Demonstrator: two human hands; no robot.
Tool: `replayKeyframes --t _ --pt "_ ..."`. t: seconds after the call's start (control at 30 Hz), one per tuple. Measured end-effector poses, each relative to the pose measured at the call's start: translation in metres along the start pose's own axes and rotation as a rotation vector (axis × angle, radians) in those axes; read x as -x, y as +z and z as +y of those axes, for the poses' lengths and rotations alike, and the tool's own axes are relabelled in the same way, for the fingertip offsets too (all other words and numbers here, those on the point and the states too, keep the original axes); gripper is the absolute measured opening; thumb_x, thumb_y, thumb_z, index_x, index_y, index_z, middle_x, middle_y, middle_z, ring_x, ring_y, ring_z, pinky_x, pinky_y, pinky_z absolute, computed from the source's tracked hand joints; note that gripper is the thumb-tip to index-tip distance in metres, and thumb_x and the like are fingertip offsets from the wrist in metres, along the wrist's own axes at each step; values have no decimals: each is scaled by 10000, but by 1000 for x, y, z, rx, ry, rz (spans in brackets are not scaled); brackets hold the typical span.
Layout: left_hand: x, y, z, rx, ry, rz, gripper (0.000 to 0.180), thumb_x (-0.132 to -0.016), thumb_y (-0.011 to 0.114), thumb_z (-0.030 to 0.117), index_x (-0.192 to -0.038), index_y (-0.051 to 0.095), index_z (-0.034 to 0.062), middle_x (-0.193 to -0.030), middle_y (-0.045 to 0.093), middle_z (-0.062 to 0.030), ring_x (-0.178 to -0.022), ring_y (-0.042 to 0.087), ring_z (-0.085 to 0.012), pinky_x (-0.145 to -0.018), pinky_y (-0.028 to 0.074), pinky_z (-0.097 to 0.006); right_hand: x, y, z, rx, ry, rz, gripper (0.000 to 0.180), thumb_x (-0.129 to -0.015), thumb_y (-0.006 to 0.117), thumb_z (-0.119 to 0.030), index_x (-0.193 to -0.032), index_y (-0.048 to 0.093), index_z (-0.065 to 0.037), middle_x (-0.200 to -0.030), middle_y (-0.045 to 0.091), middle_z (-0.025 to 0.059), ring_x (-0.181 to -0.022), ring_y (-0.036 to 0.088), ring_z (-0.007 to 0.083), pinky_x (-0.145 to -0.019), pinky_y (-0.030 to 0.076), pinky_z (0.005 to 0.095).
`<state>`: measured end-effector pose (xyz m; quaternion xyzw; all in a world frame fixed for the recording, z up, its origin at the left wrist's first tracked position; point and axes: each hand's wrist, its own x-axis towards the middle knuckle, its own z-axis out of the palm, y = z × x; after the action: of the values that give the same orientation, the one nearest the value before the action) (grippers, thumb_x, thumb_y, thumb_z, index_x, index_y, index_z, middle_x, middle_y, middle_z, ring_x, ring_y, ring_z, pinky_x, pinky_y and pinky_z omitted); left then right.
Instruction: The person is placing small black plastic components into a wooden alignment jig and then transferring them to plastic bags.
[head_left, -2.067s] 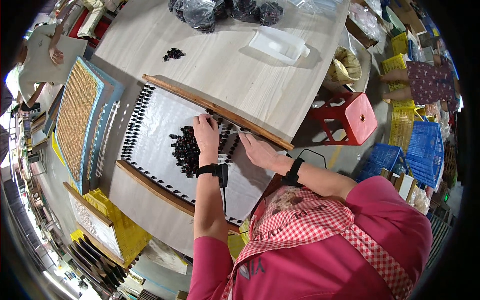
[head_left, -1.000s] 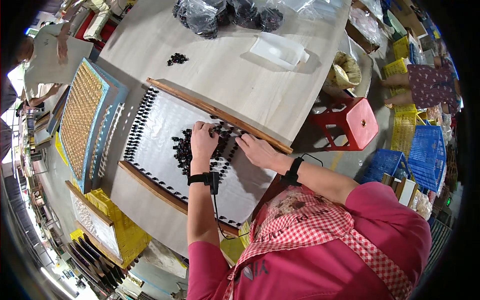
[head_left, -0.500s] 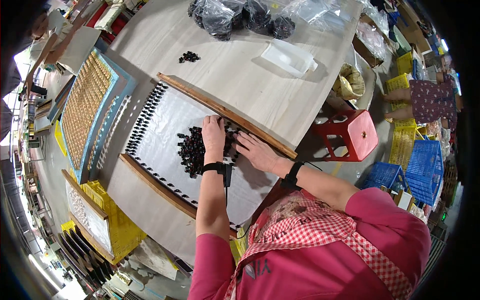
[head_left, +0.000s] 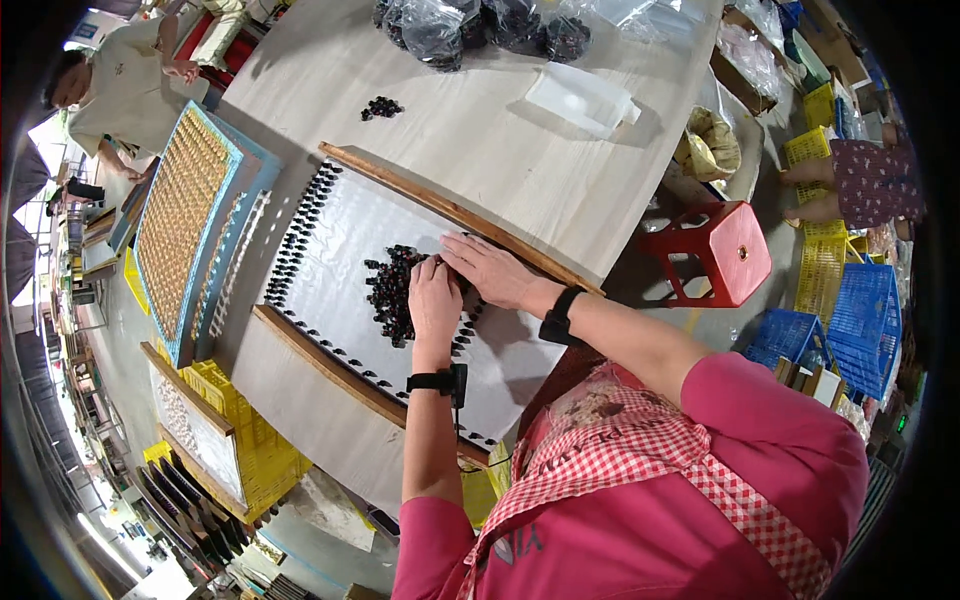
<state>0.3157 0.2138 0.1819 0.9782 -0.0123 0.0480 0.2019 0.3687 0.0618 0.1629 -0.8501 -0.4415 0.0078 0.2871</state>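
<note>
A pile of small dark beads or pieces (head_left: 397,297), black with reddish glints, lies on a white sheet (head_left: 350,230) within a wooden frame. At the right side of this pile is my left hand (head_left: 435,300), its fingers bent down and pressed together; whatever they pinch is hidden. My right hand (head_left: 490,270) reaches in from the right beside the frame's far bar (head_left: 450,210). Its fingers are stretched out, their tips near my left fingertips. Similar dark pieces stand in close rows (head_left: 305,235) along the sheet's left side, and spaced pieces line its near edge.
Plastic bags of dark pieces (head_left: 440,35) and a white plastic container (head_left: 580,100) lie farther back, with a small dark heap (head_left: 381,108). A stack of blue-edged trays (head_left: 190,200) stands left, near another person (head_left: 130,85). A red stool (head_left: 735,255) is at right.
My right hand has moved left and closer to my left hand, its fingers less spread. My left hand has shifted slightly down along the pile. Another person shows more fully at upper left.
</note>
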Motion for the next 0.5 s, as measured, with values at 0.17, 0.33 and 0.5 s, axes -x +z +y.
replayKeyframes --t 0.17,0.33,0.5 --pt "38 -1 21 24 -59 116 292 -869 565 116 -1114 627 -29 -1307 510 -229 -1226 447 -410 -1046 375 -474 -9 18 6 184 55 -87 440 -942 464 -216 -1303 494 34 -1446 404 178 -1400 301 305 -1144 267 432" --pt "93 6 52 82 -149 41 378 -816 616 49 -1192 582 40 -1417 411 -212 -1314 364 -429 -1080 343 -493 24 16 2 6 37 -82 473 -934 470 -201 -1331 459 56 -1471 383 157 -1405 297 288 -1150 262 425" --pt "138 19 70 151 -162 -59 384 -831 572 41 -1215 572 21 -1436 384 -223 -1350 334 -412 -1099 338 -460 52 10 -18 7 -41 -151 552 -881 478 -97 -1404 369 40 -1497 335 180 -1415 288 310 -1166 247 427"
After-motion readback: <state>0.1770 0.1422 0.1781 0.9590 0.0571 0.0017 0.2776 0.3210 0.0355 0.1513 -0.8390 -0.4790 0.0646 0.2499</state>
